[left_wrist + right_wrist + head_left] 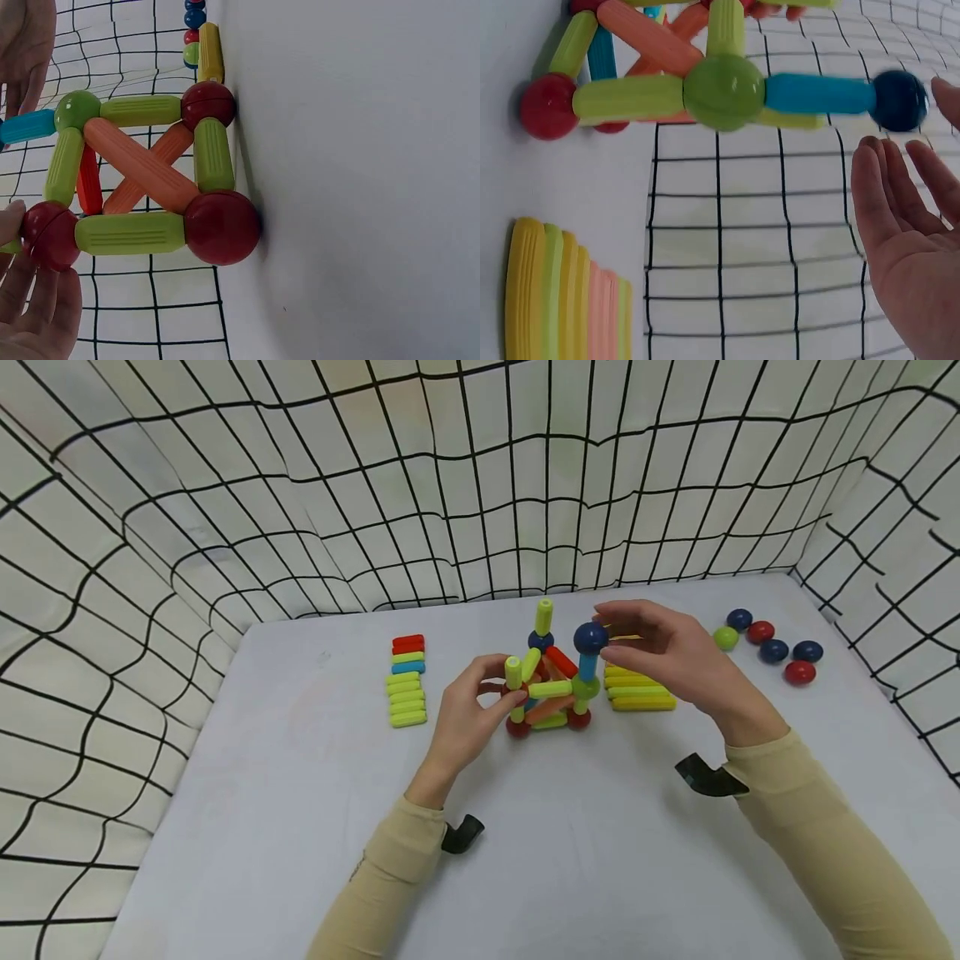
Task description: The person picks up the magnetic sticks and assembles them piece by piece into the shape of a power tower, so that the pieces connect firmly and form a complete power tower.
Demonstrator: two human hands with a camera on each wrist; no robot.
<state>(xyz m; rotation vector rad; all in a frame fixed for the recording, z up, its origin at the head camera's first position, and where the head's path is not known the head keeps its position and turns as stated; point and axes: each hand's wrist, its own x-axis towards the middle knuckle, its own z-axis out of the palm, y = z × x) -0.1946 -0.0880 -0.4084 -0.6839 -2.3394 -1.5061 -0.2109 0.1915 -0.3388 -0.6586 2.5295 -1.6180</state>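
A frame of ribbed magnetic sticks and balls stands on the white table, with red balls at its base and orange sticks crossing one side. My left hand [470, 710] pinches a red ball [49, 235] at an upper corner, thumb on one side and fingers on the other. From the green ball [724, 92] at another upper corner rises a blue stick [820, 93], topped by a dark blue ball [898, 101]. My right hand [667, 652] is beside that dark blue ball, thumb and fingers parted around it. Light green sticks [543, 617] point up from other corners.
Left of the frame lies a column of short sticks [407, 685], red, green and blue. Longer yellow sticks [642, 702] lie in a row to its right. Several loose balls [773, 651] sit at the far right. Black-lined netting [510, 485] surrounds the table's back and sides.
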